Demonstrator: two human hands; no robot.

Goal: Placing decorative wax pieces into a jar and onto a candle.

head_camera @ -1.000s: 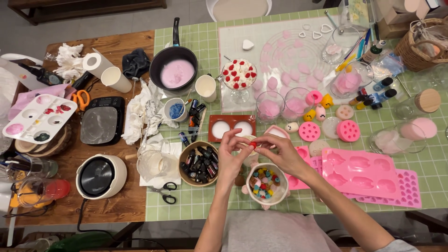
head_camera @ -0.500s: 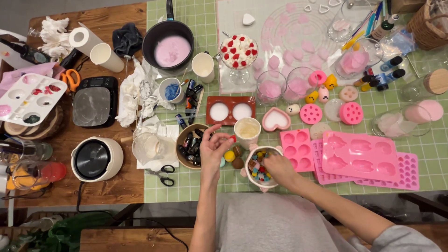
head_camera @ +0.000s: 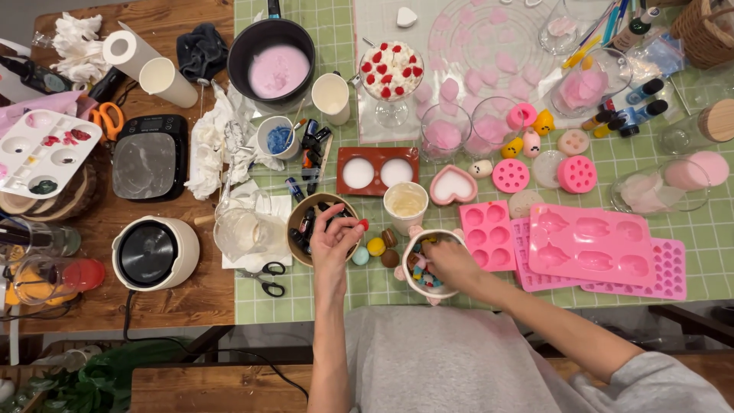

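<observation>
My left hand (head_camera: pixel 335 239) pinches a small red piece (head_camera: pixel 364 225) at its fingertips, just beside a brown bowl of small bottles (head_camera: pixel 300 217). My right hand (head_camera: pixel 449 261) reaches into a white bowl (head_camera: pixel 410 246) of small coloured pieces near the table's front edge; its fingertips are hidden inside. Between the two hands lie a few small balls: teal (head_camera: pixel 360 255), yellow (head_camera: pixel 375 246) and brown (head_camera: pixel 391 258). A paper cup of pale liquid (head_camera: pixel 405 203) stands just behind them.
Pink silicone moulds (head_camera: pixel 596 248) lie to the right. Behind stand a heart mould (head_camera: pixel 452 185), a red tray with two white discs (head_camera: pixel 378 171), a pan of pink liquid (head_camera: pixel 276 70) and a glass of red and white hearts (head_camera: pixel 391 73). At left: scale (head_camera: pixel 149 157), round pot (head_camera: pixel 155 252), scissors (head_camera: pixel 262 277).
My hands have dropped from the cup toward the front edge. The right hand has gone into the white bowl; the left hand still pinches the red piece. The camera has shifted.
</observation>
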